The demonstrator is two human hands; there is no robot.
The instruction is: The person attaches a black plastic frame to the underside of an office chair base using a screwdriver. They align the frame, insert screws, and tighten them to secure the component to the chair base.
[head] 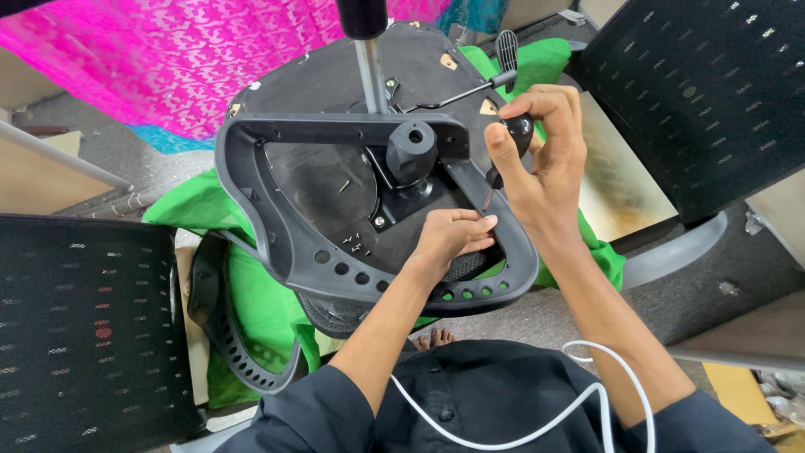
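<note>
Under both hands we've got an upturned office chair seat (335,92) w/ a black plastic frame (277,243) on top of it, perforated rim toward us.

Right hand (541,159): closed in a fist grip around the black handle of a screwdriver (503,155), held roughly upright, slight tilt. Shaft runs down from the fist, tip ends just at the left hand's fingertips. Can't tell if the tip is seated in a screw, too small.

Left hand (449,239): fingers curled down, nearly closed, pressing on the frame's inner edge right below the screwdriver tip. Looks like it's pinching something at the tip but we can't make out what, hidden by the fingers.

Just left of the left hand: a few loose screws (356,243) lying on the seat underside. Up-left of both hands: black round hub (411,151) on the mechanism plate, and the metal gas-lift column (369,67) rising toward the cam. Above the right hand: lever w/ paddle grip (506,50).

Below the seat: green cloth (251,294). Far left of the hands and right of the right hand: black mesh chair backs (75,327). Near our chest: white cable (537,419) crossing the dark shirt.
</note>
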